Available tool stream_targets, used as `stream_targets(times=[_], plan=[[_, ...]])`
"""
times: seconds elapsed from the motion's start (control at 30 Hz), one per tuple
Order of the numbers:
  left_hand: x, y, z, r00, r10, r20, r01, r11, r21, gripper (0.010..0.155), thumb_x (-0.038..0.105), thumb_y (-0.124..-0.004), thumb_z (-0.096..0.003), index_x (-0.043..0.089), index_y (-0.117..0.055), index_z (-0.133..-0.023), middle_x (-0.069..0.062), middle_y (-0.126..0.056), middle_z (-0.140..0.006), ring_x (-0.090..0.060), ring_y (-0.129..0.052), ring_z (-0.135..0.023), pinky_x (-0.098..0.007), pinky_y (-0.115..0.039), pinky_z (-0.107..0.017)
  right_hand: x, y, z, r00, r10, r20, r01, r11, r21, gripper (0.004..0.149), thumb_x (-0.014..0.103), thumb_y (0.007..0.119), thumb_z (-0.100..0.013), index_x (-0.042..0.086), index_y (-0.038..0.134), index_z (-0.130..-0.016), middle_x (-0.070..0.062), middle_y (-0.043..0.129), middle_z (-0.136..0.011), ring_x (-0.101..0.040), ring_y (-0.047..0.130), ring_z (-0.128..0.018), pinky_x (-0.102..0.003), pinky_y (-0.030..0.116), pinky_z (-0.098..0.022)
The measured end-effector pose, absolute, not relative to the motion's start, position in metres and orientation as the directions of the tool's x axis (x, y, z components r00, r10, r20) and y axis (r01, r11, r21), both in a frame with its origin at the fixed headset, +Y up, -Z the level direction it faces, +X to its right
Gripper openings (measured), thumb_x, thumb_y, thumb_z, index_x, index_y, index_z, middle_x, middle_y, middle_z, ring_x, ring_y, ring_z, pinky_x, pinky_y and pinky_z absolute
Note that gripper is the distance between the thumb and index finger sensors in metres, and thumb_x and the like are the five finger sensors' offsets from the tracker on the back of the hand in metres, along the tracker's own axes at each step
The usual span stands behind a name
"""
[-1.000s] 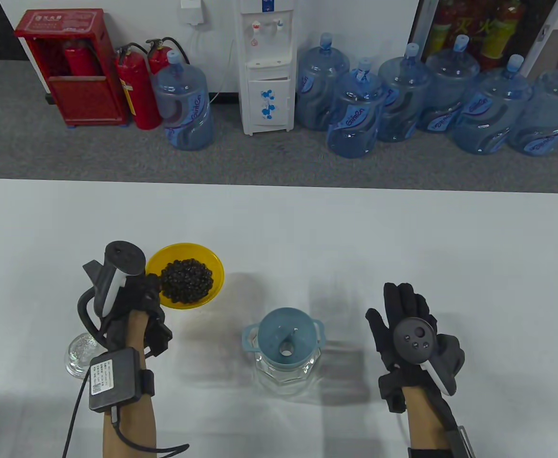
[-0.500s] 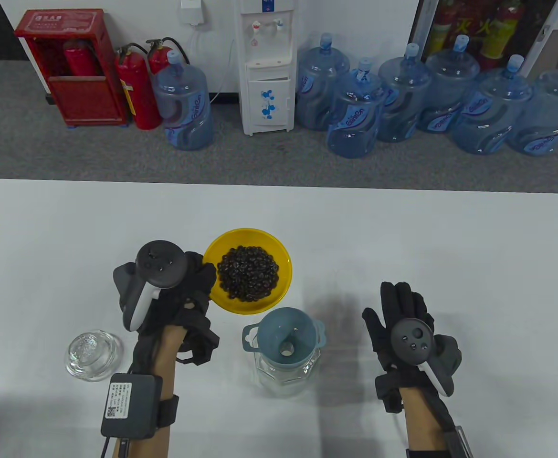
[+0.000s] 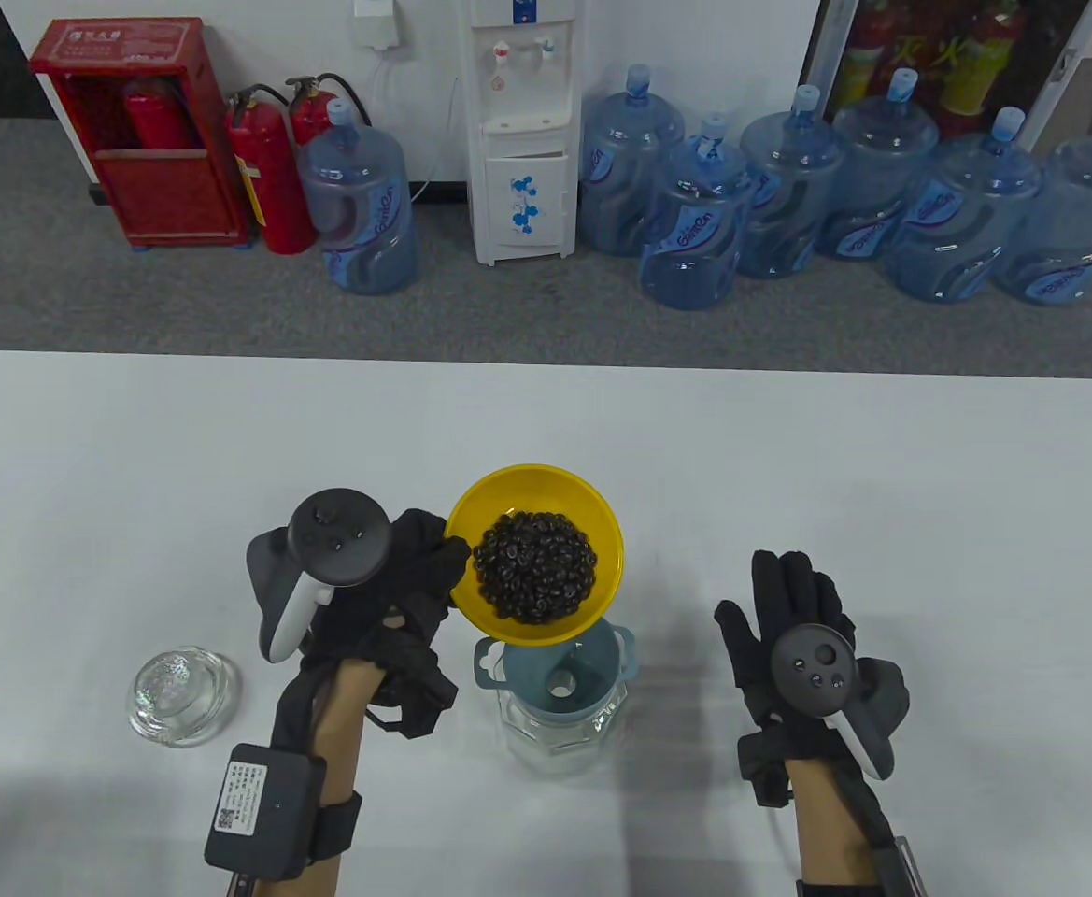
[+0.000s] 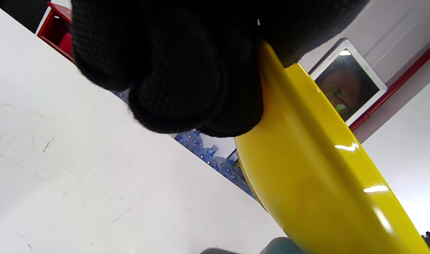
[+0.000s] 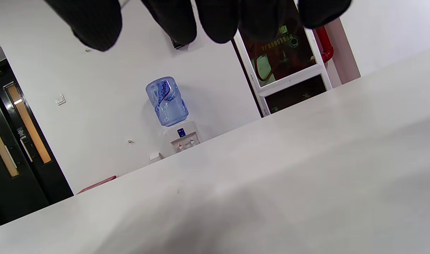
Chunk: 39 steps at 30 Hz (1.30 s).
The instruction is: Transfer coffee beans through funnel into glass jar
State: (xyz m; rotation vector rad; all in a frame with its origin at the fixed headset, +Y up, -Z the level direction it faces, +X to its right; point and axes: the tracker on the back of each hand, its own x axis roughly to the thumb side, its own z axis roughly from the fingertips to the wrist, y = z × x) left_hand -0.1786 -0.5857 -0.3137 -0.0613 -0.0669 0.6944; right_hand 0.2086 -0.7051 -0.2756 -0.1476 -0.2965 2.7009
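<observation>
The beans (image 3: pixel 536 579) lie heaped in a yellow bowl (image 3: pixel 592 509) held in the air just above the far edge of the blue funnel (image 3: pixel 560 668), which sits in the mouth of the glass jar (image 3: pixel 560 738) near the counter's (image 3: pixel 788 448) front middle. The left hand (image 3: pixel 396 579) grips the bowl's left rim, fingers curled under it in the left wrist view. The right hand (image 3: pixel 788 626) lies flat and spread on the counter right of the jar, holding nothing.

The funnel's hole looks narrow: a quick tip could jam it and send beans over the rim. Nothing steadies the jar, so a knock from the bowl could shift the funnel. The jar's lid (image 3: pixel 181 696) rests at the left.

Water bottles (image 3: pixel 695 234) on the floor read "GainCn" or similar; the label on the left wrist box is too small to read.
</observation>
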Motion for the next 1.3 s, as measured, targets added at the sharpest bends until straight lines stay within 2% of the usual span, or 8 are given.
stream_targets(times=[0.63,1.3], plan=[[-0.164,-0.589,-0.308,0.786,0.598,0.154,-0.595,0.800,-0.072,0.043,0.038,-0.085,-0.0543,0.011,-0.080,-0.087,0.000,-0.105,-0.061,-0.018,-0.113,-0.047,-0.043,-0.089,-0.054,0.211,-0.704,-0.275,-0.905,0.420,-0.064,-0.395,-0.888,-0.237,0.070,0.059,0.062,-0.067,0.021,0.047,-0.123,-0.017,0.038,-0.129,-0.046,0.043,-0.115,-0.069,0.045,-0.077],[-0.154,-0.583,-0.294,0.859,0.456,0.234,-0.481,0.874,0.062,0.041,0.039,-0.086,-0.0535,0.016,-0.081,-0.087,0.003,-0.106,-0.063,-0.016,-0.114,-0.051,-0.041,-0.090,-0.056,0.212,-0.703,-0.275,-0.904,0.422,-0.067,-0.395,-0.885,-0.246,0.070,0.059,0.062,-0.067,0.021,0.047,-0.123,-0.017,0.038,-0.129,-0.046,0.044,-0.115,-0.069,0.045,-0.077]])
